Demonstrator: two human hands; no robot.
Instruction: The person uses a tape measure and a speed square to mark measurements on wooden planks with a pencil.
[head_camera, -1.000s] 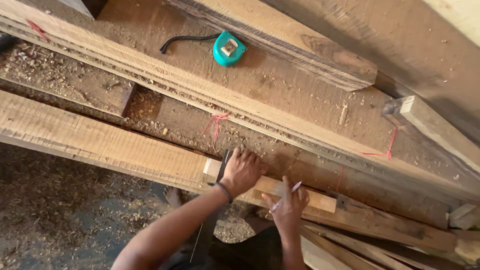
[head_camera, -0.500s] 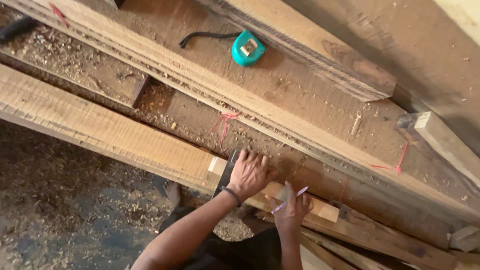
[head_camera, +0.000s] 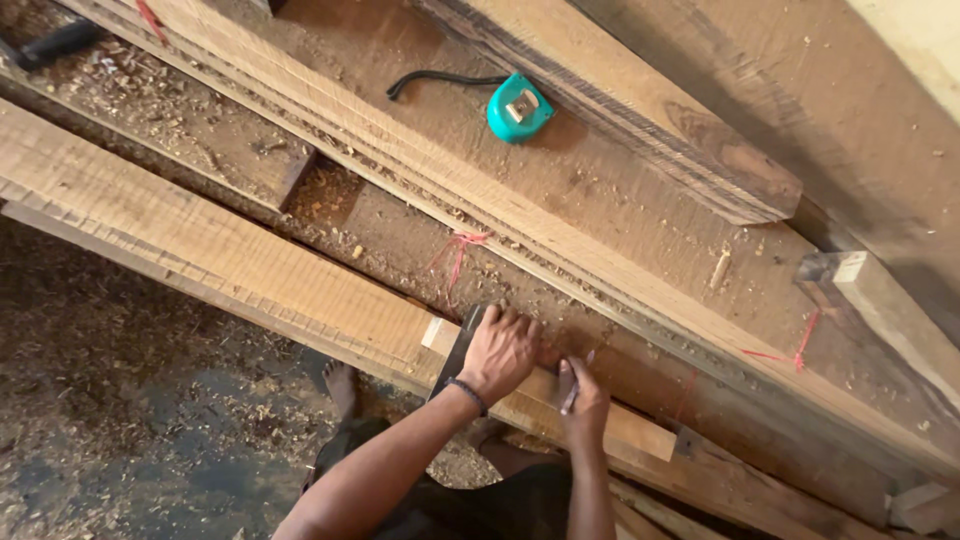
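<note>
Left hand (head_camera: 503, 349) fingers clamp the dark square (head_camera: 455, 352) on the pale strip (head_camera: 610, 425) (near plank edge), right hand (head_camera: 583, 395) pinching a pencil (head_camera: 571, 395); loosened pressure could skew the line.

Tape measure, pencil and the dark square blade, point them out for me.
tape measure (head_camera: 519, 108), head view, on its teal case.
pencil (head_camera: 572, 397), head view, on its shaft in the right hand.
square blade (head_camera: 459, 345), head view, on its dark flat face.

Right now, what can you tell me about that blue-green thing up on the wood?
It is a tape measure: a small rounded teal case, plastic by the look, with a pale metal clip on its upturned face. A black cord trails from it to the left. It lies flat on a dusty plank, far from both hands, untouched.
</note>
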